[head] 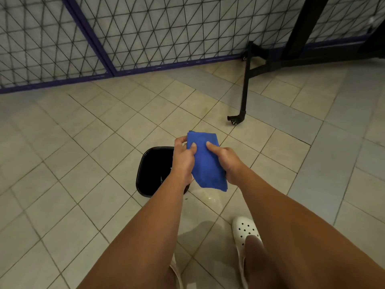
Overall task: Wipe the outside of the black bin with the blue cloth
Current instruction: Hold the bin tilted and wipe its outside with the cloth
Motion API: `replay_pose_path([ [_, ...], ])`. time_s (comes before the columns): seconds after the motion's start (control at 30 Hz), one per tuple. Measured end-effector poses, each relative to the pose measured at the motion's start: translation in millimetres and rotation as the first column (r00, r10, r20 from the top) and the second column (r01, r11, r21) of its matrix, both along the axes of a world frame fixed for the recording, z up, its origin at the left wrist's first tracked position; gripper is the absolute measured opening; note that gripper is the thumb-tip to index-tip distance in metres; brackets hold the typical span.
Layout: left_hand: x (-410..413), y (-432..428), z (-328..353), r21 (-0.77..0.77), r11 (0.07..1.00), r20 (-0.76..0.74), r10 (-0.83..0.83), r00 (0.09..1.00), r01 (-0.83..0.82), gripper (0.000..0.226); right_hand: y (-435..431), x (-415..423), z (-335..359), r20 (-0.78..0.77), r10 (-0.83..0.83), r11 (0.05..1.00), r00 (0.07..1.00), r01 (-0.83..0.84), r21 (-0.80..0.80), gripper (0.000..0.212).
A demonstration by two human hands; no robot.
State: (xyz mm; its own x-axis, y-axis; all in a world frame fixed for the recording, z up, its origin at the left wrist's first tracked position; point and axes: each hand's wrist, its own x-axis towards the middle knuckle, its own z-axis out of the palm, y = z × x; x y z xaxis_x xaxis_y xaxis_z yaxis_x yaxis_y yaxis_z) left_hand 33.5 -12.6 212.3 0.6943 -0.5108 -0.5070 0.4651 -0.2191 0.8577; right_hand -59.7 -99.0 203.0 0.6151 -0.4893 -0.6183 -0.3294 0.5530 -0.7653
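Black bin is standing upright on the tiled floor, directly below the person's forearms, with its open mouth facing up and its right side hidden behind the left wrist. Its outer wall is showing only as a narrow dark band along the left and near edges.

Blue cloth is being held in the air above and just right of the bin, not touching it. It is appearing folded into a flat, roughly oblong pad, with a lower corner hanging free.

Left hand is pinching the cloth's upper left edge, thumb on the near face and fingers curled behind. Right hand is clamping the right edge, thumb lying across the near face. Both grips are closed on the cloth.

Judged step: preparation. The cloth is apparently being folded or arranged for use; wiping is not yet under way, as no cloth is contacting the bin.

Next move calls for lowering the cloth to the outer wall, most likely in one hand, with the other steadying the rim, and bending or crouching, since the bin is sitting low.

A white perforated clog is planted near the bin on the right.
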Motion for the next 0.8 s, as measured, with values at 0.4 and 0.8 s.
replay_pose_path([
  [0.4, 7.9, -24.5, -88.5, 0.216, 0.976, 0.188, -0.044, 0.981, 0.003, 0.027, -9.8, 7.4, -80.2, 0.120, -0.257, 0.903, 0.959, 0.195, 0.384, 0.041],
  [0.8, 23.6, -18.5, -157.3, 0.711, 0.701, 0.454, -0.509, 0.731, 0.047, 0.055, -23.5, 1.4, -140.8, -0.018, -0.348, 0.890, 0.937, 0.336, 0.307, 0.036],
])
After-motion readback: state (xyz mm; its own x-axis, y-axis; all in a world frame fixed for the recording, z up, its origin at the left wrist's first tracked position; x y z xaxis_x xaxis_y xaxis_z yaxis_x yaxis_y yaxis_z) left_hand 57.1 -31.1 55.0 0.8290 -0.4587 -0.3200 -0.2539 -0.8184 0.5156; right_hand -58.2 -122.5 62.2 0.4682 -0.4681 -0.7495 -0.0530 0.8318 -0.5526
